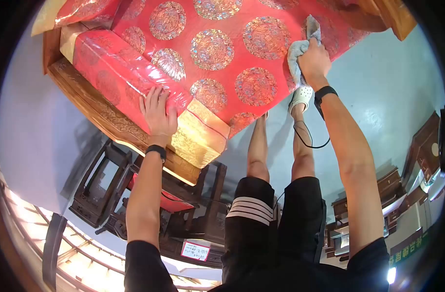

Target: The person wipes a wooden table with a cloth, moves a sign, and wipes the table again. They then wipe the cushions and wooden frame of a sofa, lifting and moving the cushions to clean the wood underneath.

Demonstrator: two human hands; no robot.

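Observation:
My right hand [315, 62] is closed around a grey cloth [296, 57], pressing it near the edge of a red seat cushion [222, 68] with round gold and multicoloured medallions. My left hand [158, 114] lies with fingers spread on a red bolster [108, 73] with a gold brocade end [200, 134]. A shiny clear plastic cover wraps the bolster. Beneath it runs a carved wooden frame [96, 104]. Both wrists carry dark bands.
Dark wooden furniture [98, 182] stands to the left, with a red-bordered written sign [195, 250] nearby. More brown wooden furniture [422, 151] is at the right. My legs and a pale clog [301, 97] show on the grey floor [378, 92]. A thin black cable [314, 146] hangs by my leg.

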